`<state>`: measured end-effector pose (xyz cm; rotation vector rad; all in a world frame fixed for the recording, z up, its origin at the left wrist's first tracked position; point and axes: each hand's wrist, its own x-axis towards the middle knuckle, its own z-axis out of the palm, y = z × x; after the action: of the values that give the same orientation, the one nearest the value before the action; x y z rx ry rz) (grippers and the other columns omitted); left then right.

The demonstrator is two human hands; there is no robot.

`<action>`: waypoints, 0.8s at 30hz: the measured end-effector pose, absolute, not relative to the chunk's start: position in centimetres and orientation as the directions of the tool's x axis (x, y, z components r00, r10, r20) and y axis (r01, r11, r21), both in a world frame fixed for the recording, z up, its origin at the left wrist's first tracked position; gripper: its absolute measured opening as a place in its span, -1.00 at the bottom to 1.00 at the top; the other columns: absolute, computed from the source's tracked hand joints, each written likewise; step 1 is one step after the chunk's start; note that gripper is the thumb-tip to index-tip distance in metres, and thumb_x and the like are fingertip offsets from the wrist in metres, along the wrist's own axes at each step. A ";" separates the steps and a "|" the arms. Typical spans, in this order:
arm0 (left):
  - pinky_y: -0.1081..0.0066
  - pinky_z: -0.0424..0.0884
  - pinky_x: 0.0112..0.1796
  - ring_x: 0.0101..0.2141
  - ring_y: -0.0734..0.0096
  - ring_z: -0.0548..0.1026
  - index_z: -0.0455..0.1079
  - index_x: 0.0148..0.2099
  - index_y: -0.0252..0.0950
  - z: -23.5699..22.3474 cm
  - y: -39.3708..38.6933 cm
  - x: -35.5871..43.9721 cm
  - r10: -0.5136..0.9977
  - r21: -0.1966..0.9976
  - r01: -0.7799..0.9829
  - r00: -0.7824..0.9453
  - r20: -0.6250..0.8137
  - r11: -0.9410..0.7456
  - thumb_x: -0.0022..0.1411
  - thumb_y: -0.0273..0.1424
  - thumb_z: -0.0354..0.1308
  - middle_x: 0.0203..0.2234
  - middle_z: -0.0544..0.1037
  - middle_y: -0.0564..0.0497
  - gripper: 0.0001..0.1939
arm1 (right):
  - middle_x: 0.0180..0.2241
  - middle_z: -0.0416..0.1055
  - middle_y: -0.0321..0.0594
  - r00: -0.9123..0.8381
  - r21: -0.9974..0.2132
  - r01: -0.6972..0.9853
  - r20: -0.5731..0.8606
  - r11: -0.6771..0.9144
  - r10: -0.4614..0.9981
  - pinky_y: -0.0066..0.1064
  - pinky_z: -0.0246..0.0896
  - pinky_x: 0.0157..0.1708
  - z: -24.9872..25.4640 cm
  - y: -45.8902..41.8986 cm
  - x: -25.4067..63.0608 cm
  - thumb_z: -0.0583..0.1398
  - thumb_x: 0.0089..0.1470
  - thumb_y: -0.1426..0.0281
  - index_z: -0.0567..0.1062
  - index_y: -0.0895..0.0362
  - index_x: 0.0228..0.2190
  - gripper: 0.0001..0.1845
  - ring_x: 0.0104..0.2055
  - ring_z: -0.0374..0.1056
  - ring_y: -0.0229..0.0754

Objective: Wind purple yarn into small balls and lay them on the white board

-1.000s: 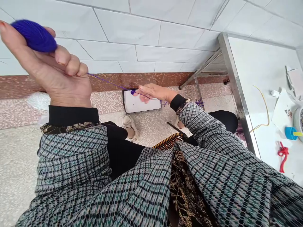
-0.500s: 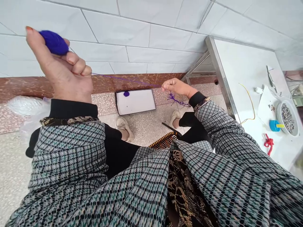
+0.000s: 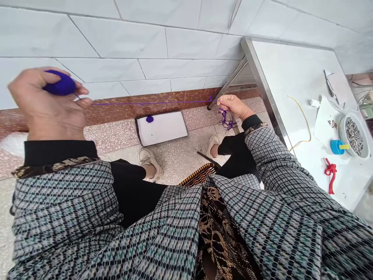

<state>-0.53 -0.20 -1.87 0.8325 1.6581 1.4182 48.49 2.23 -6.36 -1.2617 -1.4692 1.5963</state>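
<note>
My left hand (image 3: 54,101), raised at the far left, is closed around a ball of purple yarn (image 3: 61,83). A strand of purple yarn (image 3: 163,103) leaves it and stretches nearly level across to my right hand (image 3: 232,105). There the thumb and fingers pinch the strand. From below that pinch hangs a knotted, fringed length of purple yarn (image 3: 229,121). On the floor between the two hands is a shallow white tray (image 3: 169,132) with a dark rim, holding a small round purple piece (image 3: 149,119).
At the right stands a white table (image 3: 279,66) with a metal edge. It carries a bowl of small pieces (image 3: 354,136), a blue cap (image 3: 337,147), a knotted red cord (image 3: 330,169) and a yellow cord (image 3: 305,120). A tiled wall (image 3: 148,42) rises ahead. A woven basket edge (image 3: 201,174) is near my legs.
My left hand has moved left and down and turned, its fingers now wrapped over the ball. My right hand shifted right. The strand between them is longer and straighter.
</note>
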 end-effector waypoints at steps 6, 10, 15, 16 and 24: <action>0.38 0.36 -0.44 -0.43 0.32 0.52 0.30 -0.40 -0.21 -0.4 -0.3 3.2 0.876 0.967 -0.121 -0.410 -0.256 0.226 -0.03 -0.49 0.22 -0.43 0.44 -0.01 -0.85 | -0.66 0.04 -0.57 -0.367 -0.967 0.092 -0.255 -0.238 0.895 -0.63 0.18 -0.59 -7.0 2.2 47.2 0.57 0.42 0.01 0.55 0.16 -0.38 -0.42 -0.60 -0.10 -0.40; 0.38 0.29 -0.47 -0.49 0.34 0.49 0.46 -0.42 -0.29 1.3 -1.4 5.5 0.915 0.943 -0.038 -0.233 -0.329 0.330 0.12 -0.64 0.18 -0.54 0.48 -0.01 -0.83 | -0.64 0.08 -0.55 -0.439 -0.976 0.067 -0.215 -0.207 0.872 -0.62 0.18 -0.59 -7.0 2.1 46.2 0.55 0.43 0.01 0.55 0.17 -0.37 -0.43 -0.59 -0.09 -0.39; 0.39 0.39 -0.32 -0.48 0.42 0.47 0.63 -0.32 -0.38 1.5 -1.3 7.6 0.915 0.907 0.134 -0.116 -0.386 0.400 0.10 -0.75 0.28 -0.57 0.54 0.02 -0.78 | -0.62 0.09 -0.55 -0.551 -0.991 0.006 -0.113 -0.132 0.827 -0.61 0.16 -0.57 -7.4 2.1 44.6 0.58 0.30 -0.18 0.57 0.15 -0.33 -0.32 -0.57 -0.07 -0.39; 0.37 0.40 -0.29 -0.46 0.44 0.46 0.68 -0.29 -0.39 1.0 -1.1 7.9 0.905 0.889 0.170 -0.039 -0.425 0.425 0.10 -0.73 0.31 -0.51 0.60 -0.01 -0.79 | -0.62 0.09 -0.55 -0.561 -0.993 0.005 -0.101 -0.118 0.822 -0.61 0.16 -0.57 -7.4 2.1 44.3 0.57 0.32 -0.18 0.56 0.15 -0.33 -0.32 -0.57 -0.07 -0.39; 0.37 0.32 -0.42 -0.41 0.47 0.49 0.60 0.56 -0.26 -4.3 -0.3 11.0 0.731 0.916 0.167 0.558 -0.393 0.365 0.11 -0.38 0.56 0.44 0.62 -0.37 -0.06 | -0.51 0.25 -0.45 -0.604 -0.975 0.216 -0.099 0.044 0.791 -0.66 0.12 -0.50 -7.3 2.1 41.1 0.31 0.64 0.34 0.57 0.19 -0.29 -0.65 -0.51 0.06 -0.39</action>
<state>10.96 -0.27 -4.25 1.1708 0.9463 0.4423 41.10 2.09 -7.35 -1.0118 -1.8529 1.5923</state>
